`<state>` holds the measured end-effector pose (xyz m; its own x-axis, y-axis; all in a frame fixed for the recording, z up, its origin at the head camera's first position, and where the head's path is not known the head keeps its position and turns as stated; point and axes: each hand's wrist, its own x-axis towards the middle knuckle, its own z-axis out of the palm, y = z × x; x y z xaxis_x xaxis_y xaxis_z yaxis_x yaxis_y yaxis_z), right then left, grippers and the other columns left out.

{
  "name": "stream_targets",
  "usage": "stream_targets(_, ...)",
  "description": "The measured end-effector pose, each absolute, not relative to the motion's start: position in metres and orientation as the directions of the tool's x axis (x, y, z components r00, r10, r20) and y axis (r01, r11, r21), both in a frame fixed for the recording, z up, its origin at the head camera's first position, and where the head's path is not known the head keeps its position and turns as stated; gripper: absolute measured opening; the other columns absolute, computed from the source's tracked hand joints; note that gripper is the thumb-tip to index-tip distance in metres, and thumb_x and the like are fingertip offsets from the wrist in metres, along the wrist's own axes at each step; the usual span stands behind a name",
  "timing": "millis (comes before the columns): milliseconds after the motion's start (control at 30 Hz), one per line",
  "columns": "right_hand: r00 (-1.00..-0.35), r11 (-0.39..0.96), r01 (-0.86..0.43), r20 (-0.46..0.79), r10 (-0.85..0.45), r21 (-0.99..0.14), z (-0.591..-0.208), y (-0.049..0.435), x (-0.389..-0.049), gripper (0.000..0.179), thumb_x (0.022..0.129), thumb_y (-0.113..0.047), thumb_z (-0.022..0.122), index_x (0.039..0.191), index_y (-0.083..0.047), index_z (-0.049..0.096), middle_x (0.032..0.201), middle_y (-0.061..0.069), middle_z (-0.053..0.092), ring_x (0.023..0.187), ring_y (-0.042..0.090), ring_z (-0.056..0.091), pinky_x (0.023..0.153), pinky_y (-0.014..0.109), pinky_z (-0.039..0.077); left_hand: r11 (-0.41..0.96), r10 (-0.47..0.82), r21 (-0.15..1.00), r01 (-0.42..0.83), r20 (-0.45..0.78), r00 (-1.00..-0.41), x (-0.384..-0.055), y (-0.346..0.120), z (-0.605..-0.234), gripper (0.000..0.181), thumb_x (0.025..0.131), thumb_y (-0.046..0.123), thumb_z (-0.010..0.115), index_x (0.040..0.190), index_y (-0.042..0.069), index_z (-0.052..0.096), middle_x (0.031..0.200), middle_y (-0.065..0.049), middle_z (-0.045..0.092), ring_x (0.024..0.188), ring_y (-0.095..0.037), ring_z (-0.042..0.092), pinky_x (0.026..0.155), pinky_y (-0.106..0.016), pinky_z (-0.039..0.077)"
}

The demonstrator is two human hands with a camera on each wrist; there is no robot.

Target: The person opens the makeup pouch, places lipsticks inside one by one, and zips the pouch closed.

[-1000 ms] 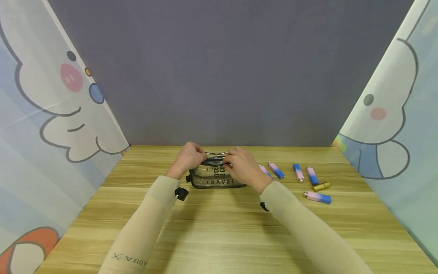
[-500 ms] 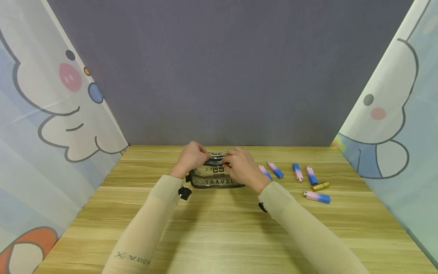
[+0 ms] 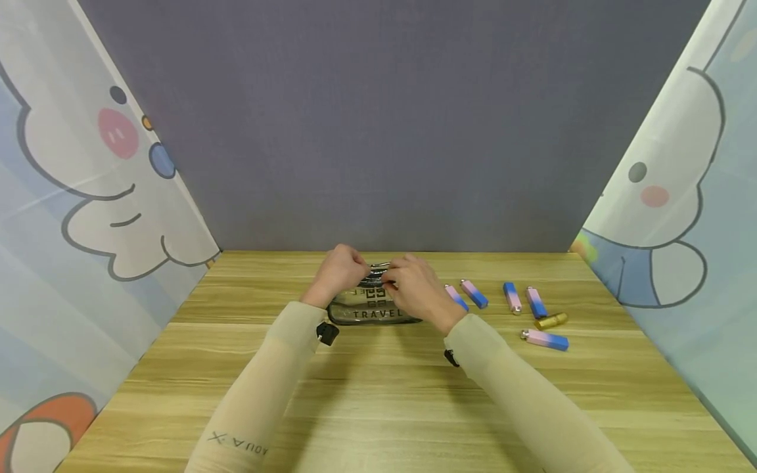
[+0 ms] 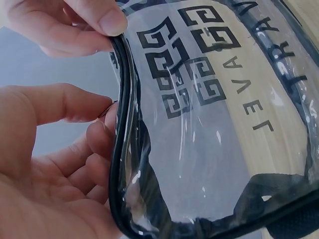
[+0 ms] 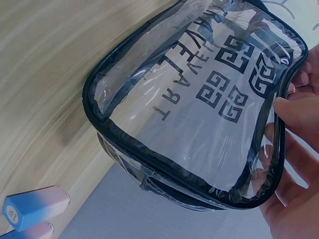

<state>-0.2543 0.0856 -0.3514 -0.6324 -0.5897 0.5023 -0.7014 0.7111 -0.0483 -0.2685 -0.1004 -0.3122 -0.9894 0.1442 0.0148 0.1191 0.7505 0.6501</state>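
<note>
While our left hand [image 3: 340, 272] and right hand [image 3: 416, 286] both pinch the rim [image 4: 119, 149] of the clear pouch [image 3: 369, 307] toward the table's back [image 3: 284, 263], we should probably hold it taut, tugging gently.

The left hand [image 3: 338, 272] has moved along the top of the clear travel pouch [image 3: 372, 315], closer to the right hand [image 3: 414, 286]. Less of the pouch's top shows between them now.

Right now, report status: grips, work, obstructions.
Left grip, right grip: both pinching edge of clear, black-trimmed plastic bag. Opening unclear. Pink-and-blue boxy tubes lie right, seemingly not blocking.
</note>
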Motion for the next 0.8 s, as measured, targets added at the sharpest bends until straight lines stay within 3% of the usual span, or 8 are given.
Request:
stream_targets(333, -0.657, 0.711, -0.696, 0.49, -0.573, -0.103, -0.352, 0.085, -0.255, 0.007, 0.089, -0.011, 0.079, 0.096, -0.013, 0.081, 0.097, 0.001, 0.072, 0.087, 0.02, 0.06, 0.078, 0.035, 0.05, 0.723, 0.18, 0.677, 0.142, 0.014, -0.984, -0.271, -0.093, -0.315, 0.049, 0.094, 0.008, 0.057, 0.05, 0.018, 0.038, 0.047, 0.005, 0.026, 0.045, -0.011, 0.015, 0.046, -0.026, 0.018)
stream_targets(467, -0.688, 0.722, -0.679, 0.459, -0.562, -0.136, -0.351, 0.085, -0.254, 0.008, 0.09, -0.012, 0.077, 0.098, -0.012, 0.079, 0.099, 0.001, 0.072, 0.09, 0.02, 0.06, 0.081, 0.036, 0.051, 0.722, 0.173, 0.676, 0.148, 0.031, -0.984, -0.271, -0.094, -0.317, 0.046, 0.091, 0.005, 0.058, 0.05, 0.018, 0.041, 0.047, 0.005, 0.028, 0.046, -0.011, 0.017, 0.046, -0.026, 0.019)
stream_targets(667, -0.705, 0.733, -0.664, 0.45, -0.548, -0.147, -0.348, 0.092, -0.253, 0.009, 0.09, -0.013, 0.077, 0.099, -0.009, 0.077, 0.099, 0.002, 0.07, 0.093, 0.022, 0.061, 0.091, 0.039, 0.052, 0.726, 0.165, 0.675, 0.132, 0.016, -0.986, -0.27, -0.094, -0.317, 0.042, 0.091, 0.006, 0.058, 0.053, 0.017, 0.043, 0.048, 0.004, 0.032, 0.045, -0.011, 0.021, 0.047, -0.027, 0.025)
stream_targets(800, -0.725, 0.748, -0.645, 0.435, -0.535, -0.155, -0.344, 0.099, -0.253, 0.008, 0.091, -0.014, 0.076, 0.098, -0.011, 0.077, 0.098, 0.002, 0.07, 0.089, 0.02, 0.057, 0.085, 0.038, 0.051, 0.734, 0.158, 0.665, 0.136, 0.028, -0.987, -0.269, -0.094, -0.316, 0.035, 0.09, 0.007, 0.06, 0.057, 0.014, 0.054, 0.051, 0.003, 0.043, 0.047, -0.012, 0.031, 0.053, -0.029, 0.034)
